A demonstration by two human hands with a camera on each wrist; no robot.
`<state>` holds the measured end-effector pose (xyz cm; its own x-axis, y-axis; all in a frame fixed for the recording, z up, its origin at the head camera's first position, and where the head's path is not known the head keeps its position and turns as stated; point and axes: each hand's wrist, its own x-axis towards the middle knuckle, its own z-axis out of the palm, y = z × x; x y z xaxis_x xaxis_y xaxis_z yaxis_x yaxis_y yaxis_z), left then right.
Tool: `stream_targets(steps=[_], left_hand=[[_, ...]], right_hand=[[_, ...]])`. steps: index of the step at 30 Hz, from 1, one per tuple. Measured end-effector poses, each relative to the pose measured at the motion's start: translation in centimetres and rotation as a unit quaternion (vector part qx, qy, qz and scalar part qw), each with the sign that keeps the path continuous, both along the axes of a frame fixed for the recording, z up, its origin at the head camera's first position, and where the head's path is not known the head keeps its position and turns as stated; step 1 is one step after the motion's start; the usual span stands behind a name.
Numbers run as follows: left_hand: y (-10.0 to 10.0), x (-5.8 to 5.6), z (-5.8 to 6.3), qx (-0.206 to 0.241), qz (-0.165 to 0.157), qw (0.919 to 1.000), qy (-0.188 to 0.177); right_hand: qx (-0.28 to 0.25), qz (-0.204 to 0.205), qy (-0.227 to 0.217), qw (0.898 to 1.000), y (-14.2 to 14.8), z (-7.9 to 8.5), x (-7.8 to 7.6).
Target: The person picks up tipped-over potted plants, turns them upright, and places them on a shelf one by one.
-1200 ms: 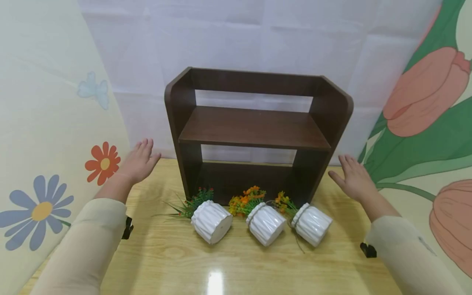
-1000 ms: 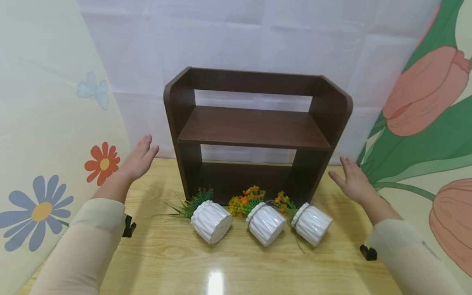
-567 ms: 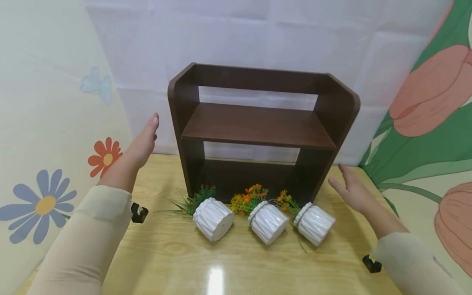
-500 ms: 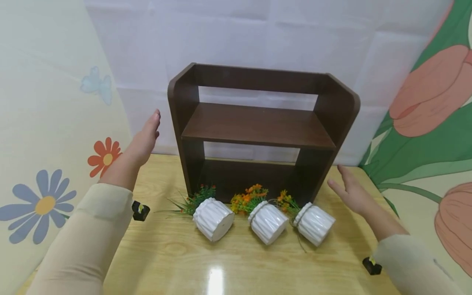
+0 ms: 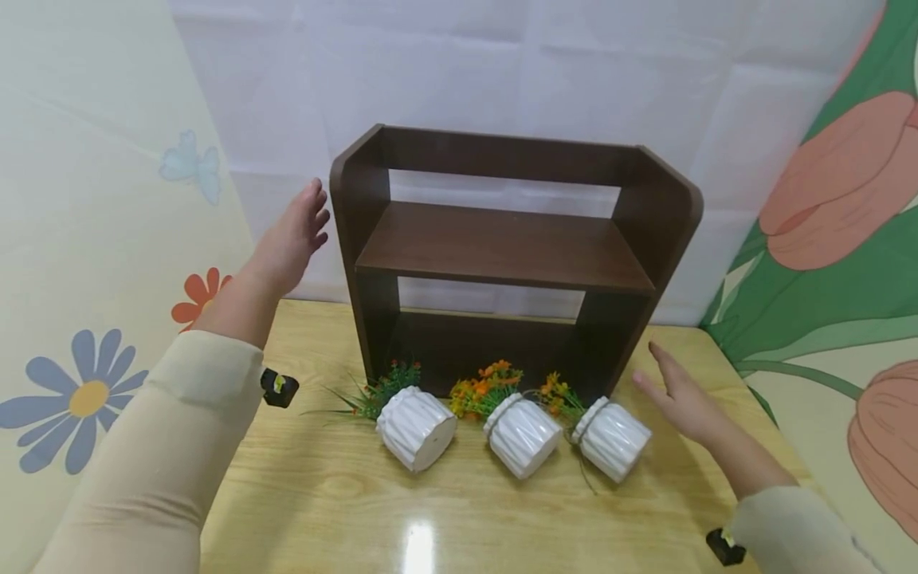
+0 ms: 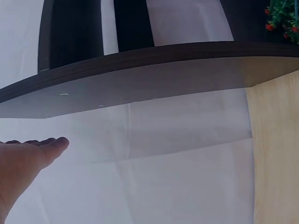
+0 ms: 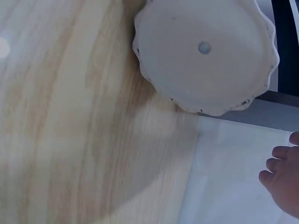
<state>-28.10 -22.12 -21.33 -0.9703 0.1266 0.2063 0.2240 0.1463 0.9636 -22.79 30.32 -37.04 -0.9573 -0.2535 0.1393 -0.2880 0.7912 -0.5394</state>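
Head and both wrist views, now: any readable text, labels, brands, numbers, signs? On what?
None readable: no text visible on the dark shelf, white pots or wooden table.
Left black piece, right black piece: yellowish patches, too small to tell if they bear print.

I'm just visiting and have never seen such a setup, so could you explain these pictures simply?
There's no robot here: a person is working with bare hands. The head view comes from a camera worn on the head, looking forward and down. The other two come from wrist cameras, probably the small black devices by the cuffs.

The left hand is beside a dark brown shelf unit; the right hand is near the right-hand end of a row of three white pots. These lie on their sides on the table, flowers toward the shelf unit. Neither hand holds anything.
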Motion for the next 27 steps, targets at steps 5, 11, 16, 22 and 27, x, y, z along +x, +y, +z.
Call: stream_targets(steps=[5,11,16,22,27], left_hand=[[0.7,-0.2,1.5,-0.02,-0.001,0.9994,0.028],[1.8,-0.9,3.3,-0.051,-0.002,0.9982,0.033],[2.4,-1.6,4.3,-0.083,0.018,0.9963,0.006],[2.8,-2.3,4.5,-0.06,0.029,0.9977,-0.008],[2.9,-2.4,4.4,-0.067,0.031,0.9973,-0.003]], right_hand=[[0.002,0.003,-0.008,1.0,-0.2,-0.4,0.7],[0.003,0.006,-0.016,1.0,-0.6,-0.7,1.6],[0.001,0.012,-0.01,1.0,-1.0,-1.1,2.2],[0.002,0.014,-0.019,1.0,-1.5,-1.5,2.9],[0.002,0.018,-0.031,0.999,-1.9,-1.7,3.5]])
